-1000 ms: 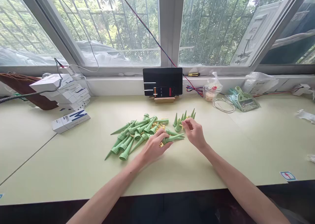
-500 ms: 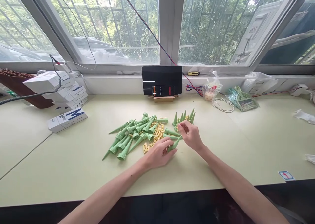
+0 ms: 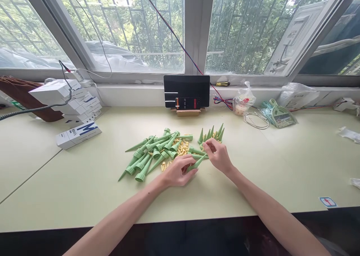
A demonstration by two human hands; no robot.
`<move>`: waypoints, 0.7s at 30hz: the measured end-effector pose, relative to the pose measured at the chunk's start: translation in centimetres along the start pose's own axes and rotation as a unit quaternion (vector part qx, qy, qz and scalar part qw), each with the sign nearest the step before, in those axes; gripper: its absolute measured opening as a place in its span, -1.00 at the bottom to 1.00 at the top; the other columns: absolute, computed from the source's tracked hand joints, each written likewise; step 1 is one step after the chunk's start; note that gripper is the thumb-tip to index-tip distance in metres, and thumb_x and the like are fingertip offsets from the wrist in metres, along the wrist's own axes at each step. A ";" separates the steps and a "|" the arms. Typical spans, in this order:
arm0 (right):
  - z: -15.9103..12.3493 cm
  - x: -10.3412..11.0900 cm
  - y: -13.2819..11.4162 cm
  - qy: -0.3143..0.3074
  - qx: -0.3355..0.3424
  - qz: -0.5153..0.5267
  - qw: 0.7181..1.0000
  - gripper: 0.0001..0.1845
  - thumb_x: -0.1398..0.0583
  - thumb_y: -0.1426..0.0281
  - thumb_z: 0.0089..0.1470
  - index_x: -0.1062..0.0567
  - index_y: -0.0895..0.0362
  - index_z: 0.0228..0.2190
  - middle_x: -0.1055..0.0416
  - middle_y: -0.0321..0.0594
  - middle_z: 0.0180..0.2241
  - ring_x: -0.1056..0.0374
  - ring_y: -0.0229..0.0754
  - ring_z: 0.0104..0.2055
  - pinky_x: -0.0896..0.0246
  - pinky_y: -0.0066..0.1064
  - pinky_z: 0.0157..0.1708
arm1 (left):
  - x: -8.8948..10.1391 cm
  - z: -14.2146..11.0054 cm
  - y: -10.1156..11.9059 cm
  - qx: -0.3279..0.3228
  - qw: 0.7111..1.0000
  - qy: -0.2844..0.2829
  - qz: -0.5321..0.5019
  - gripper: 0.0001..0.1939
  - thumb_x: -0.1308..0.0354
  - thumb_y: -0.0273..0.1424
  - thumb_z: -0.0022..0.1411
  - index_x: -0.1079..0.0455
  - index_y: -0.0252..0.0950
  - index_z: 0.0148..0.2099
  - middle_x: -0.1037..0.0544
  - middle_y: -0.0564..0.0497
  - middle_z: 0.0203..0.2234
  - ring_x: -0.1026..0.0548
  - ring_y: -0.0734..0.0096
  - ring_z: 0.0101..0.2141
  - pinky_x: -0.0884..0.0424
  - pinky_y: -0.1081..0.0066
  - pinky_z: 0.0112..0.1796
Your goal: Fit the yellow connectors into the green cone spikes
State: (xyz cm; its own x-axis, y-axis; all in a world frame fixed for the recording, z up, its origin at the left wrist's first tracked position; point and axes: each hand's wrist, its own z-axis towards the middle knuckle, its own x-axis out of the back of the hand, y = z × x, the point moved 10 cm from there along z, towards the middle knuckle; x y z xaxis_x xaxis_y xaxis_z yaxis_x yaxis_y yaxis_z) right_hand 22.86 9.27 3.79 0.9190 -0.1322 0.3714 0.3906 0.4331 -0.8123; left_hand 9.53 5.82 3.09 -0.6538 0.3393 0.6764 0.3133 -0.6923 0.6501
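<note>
A heap of green plastic cone spikes point(image 3: 150, 152) lies on the pale table point(image 3: 84, 181), with several small yellow pieces point(image 3: 182, 148) mixed in. A few short green cones point(image 3: 211, 133) stand upright behind. My left hand point(image 3: 176, 172) is closed round one green spike point(image 3: 197, 163), its tip pointing up and right. Just right of it, my right hand point(image 3: 218, 155) has its fingers pinched together near that spike's tip; whatever they hold is too small to make out.
A dark tablet with a phone point(image 3: 187, 103) leaning on it stands at the back centre. White boxes point(image 3: 70, 102) are stacked at the back left. Plastic bags point(image 3: 244, 100), a coiled wire point(image 3: 256, 121) and a green scoop point(image 3: 277, 111) lie at the back right. The table edge runs along the bottom.
My left hand lifted a green spike out of the heap and drew it toward me. My right hand came down from the upright cones to meet its tip.
</note>
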 end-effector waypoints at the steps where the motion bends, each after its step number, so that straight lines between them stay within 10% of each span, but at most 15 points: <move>1: 0.0 0.0 0.0 -0.001 -0.001 0.000 1.000 -0.73 -0.10 0.22 0.27 -0.33 0.09 -0.43 -0.30 -0.31 -0.54 -0.22 -0.27 -0.55 -0.13 -0.44 -0.54 | 0.1 0.0 0.0 -0.003 1.000 0.002 0.005 -0.86 -0.10 -0.40 0.25 -0.23 -0.30 -0.36 -0.22 0.09 -0.50 -0.13 0.52 -0.53 -0.10 0.47 -0.51; 14: -0.1 -0.2 0.3 -0.003 -0.008 -0.005 1.000 -0.72 -0.10 0.20 0.27 -0.34 0.10 -0.42 -0.31 -0.30 -0.53 -0.23 -0.26 -0.54 -0.14 -0.44 -0.53 | 0.9 -0.2 0.2 -0.038 0.999 0.023 0.028 -0.87 -0.09 -0.39 0.25 -0.27 -0.30 -0.35 -0.25 0.06 -0.51 -0.15 0.48 -0.52 -0.12 0.43 -0.49; 21: -0.2 -0.3 0.3 -0.007 -0.010 0.007 1.000 -0.70 -0.10 0.17 0.27 -0.34 0.09 -0.42 -0.29 -0.33 -0.56 -0.20 -0.27 -0.57 -0.12 -0.45 -0.56 | -1.7 -0.7 2.4 -0.036 0.999 -0.028 0.025 -0.87 -0.06 -0.37 0.26 -0.28 -0.29 -0.35 -0.28 0.05 -0.51 -0.17 0.46 -0.53 -0.15 0.42 -0.47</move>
State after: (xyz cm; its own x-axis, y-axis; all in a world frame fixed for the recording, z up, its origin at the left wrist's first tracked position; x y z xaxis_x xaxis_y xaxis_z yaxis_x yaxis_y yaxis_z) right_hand 22.73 9.32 3.32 0.9233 -0.1144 0.3667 0.3797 0.4161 -0.8263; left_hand 10.93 3.13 3.32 -0.5984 0.3372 0.7268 0.2930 -0.7521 0.5903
